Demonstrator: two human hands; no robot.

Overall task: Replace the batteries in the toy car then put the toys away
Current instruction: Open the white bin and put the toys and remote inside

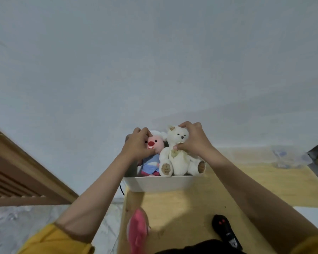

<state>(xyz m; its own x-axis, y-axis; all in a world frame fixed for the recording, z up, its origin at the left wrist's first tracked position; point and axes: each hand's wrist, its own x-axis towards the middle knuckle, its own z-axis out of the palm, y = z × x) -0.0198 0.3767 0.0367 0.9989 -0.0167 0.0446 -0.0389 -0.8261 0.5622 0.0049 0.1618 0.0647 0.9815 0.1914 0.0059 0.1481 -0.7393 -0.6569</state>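
A white bin (160, 183) stands at the far end of the wooden table (182, 213), against the wall. Two plush toys sit upright inside it. My left hand (138, 143) grips the head of a pink-faced doll (151, 160) in blue clothes. Beside it on the right sits a white teddy bear (178, 158), and my right hand (193, 139) grips its head and neck. A pink plush toy (138, 230) lies on the near left of the table. A black remote control (226, 231) with red buttons lies near the front right. No toy car is in view.
A pale wall rises right behind the bin. A brown wooden slatted frame (17, 173) runs along the left. A thin black cable (122, 189) hangs off the table's left edge. Blurred items (283, 158) sit at the far right of the table. The floor (17, 222) is marbled grey.
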